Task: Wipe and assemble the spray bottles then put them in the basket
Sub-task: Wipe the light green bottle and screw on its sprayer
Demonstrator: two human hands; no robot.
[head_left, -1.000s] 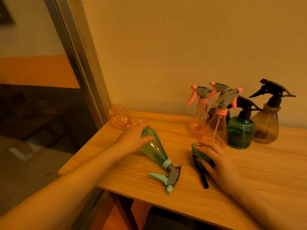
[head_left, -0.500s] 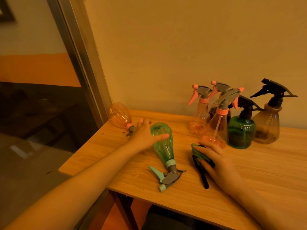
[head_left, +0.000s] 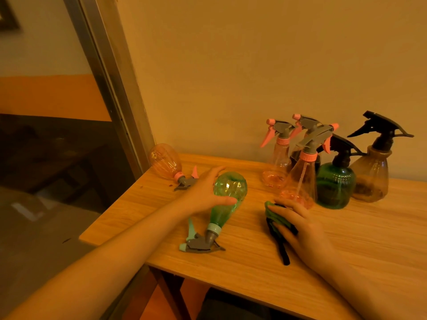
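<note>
Head view: green bottle (head_left: 227, 199) has swung since half a second ago, base now lifted off the table (head_left: 346, 250) and tilted toward the wall, trigger head still down on the wood. Left hand (head_left: 203, 192) cups the bottle's base, fingers and thumb curled round it. Right hand (head_left: 300, 229) rests flat, fingers straight, on the green cloth (head_left: 271, 212), just right of the green bottle. Count: seven bottles; five upright beyond the cloth, one pink bottle (head_left: 165, 161) lying left of the green one.

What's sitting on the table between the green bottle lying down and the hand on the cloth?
Nothing: in the head view, only bare table separates the lying green bottle from the right hand on the green cloth.
</note>
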